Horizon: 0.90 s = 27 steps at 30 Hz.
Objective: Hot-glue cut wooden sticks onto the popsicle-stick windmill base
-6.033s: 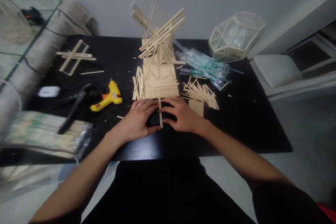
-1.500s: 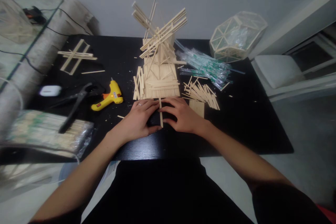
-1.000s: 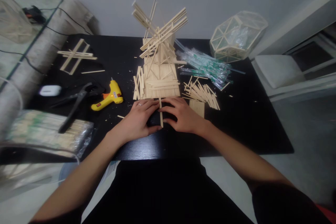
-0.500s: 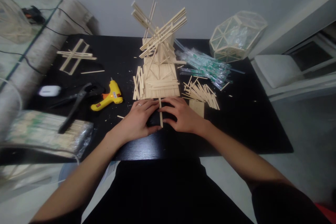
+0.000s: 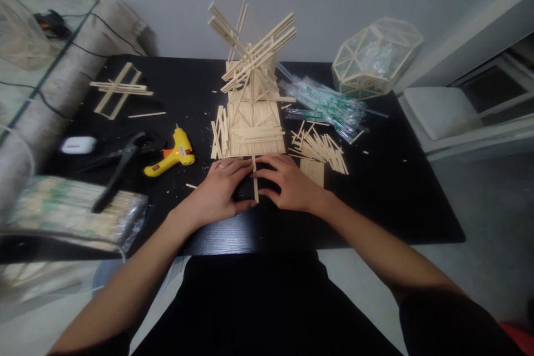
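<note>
A narrow, straight strip of pale wood lay lengthwise on the black wood-grained tabletop, directly in front of the person and between the two hands; whether it was one stick or several side by side could not be told. The bare left hand, with a ring, met the strip from the left; the bare right hand met it from the right; on both, the fingers were curved and slightly parted, their tips pressing the strip between them.

The step in hand looked like aligning or steadying the strip; the next move seemed to call for even pressure from both sides, keeping it straight.

Just beyond stood a pale wooden stick structure with crossed, windmill-like arms; right of it lay a loose pile of short pale sticks; to the left lay a yellow plastic glue gun.
</note>
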{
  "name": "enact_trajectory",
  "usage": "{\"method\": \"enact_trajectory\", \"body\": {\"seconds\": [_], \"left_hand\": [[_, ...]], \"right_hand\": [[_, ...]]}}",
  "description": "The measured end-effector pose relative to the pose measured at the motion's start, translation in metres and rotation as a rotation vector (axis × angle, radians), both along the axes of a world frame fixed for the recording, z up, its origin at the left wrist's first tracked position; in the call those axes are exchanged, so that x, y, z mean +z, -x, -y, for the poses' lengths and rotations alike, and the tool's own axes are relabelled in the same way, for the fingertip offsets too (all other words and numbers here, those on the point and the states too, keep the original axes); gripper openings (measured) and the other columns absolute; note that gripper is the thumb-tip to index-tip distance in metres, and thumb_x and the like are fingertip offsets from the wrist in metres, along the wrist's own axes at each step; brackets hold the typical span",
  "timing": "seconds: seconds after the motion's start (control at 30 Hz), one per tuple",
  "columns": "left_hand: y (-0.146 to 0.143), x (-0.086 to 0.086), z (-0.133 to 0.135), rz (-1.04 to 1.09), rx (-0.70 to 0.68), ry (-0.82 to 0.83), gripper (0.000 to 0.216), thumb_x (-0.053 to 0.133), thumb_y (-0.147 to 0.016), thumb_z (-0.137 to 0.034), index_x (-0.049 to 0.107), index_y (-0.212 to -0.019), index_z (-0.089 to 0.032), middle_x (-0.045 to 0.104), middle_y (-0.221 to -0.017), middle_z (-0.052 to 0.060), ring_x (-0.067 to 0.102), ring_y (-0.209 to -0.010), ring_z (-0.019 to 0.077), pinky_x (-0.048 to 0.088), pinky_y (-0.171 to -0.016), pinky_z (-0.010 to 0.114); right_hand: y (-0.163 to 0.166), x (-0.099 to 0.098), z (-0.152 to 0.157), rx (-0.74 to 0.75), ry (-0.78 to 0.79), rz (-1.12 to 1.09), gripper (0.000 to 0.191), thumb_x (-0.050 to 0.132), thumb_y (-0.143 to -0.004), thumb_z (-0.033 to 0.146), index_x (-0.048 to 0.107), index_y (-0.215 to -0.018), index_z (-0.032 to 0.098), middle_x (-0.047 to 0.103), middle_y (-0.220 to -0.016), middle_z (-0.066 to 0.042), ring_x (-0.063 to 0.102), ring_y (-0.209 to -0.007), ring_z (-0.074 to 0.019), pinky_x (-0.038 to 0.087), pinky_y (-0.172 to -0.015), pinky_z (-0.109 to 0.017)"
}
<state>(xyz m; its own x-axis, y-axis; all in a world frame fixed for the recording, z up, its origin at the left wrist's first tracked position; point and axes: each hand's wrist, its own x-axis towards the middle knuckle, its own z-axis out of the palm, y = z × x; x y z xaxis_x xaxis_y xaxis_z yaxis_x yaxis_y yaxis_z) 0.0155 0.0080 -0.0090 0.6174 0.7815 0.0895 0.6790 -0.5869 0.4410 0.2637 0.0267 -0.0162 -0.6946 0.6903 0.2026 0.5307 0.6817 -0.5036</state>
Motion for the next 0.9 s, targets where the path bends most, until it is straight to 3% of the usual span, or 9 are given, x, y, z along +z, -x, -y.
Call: {"method": "enact_trajectory", "body": {"seconds": [0.9], "left_hand": [[-0.0006,0.0001,0.0005,0.036,0.013,0.035,0.073,0.078,-0.087,-0.046,0.057,-0.150,-0.016,0.059,-0.153,0.021,0.050,-0.146,0.0417,0.037,-0.120,0.064]], "right_hand": [[0.0007,0.0005,0.0005,-0.002,0.023,0.003,0.036,0.076,-0.090,0.020,0.075,-0.125,0.020,0.062,-0.146,-0.015,0.053,-0.141,-0.0323,0.041,-0.121,-0.056]]}}
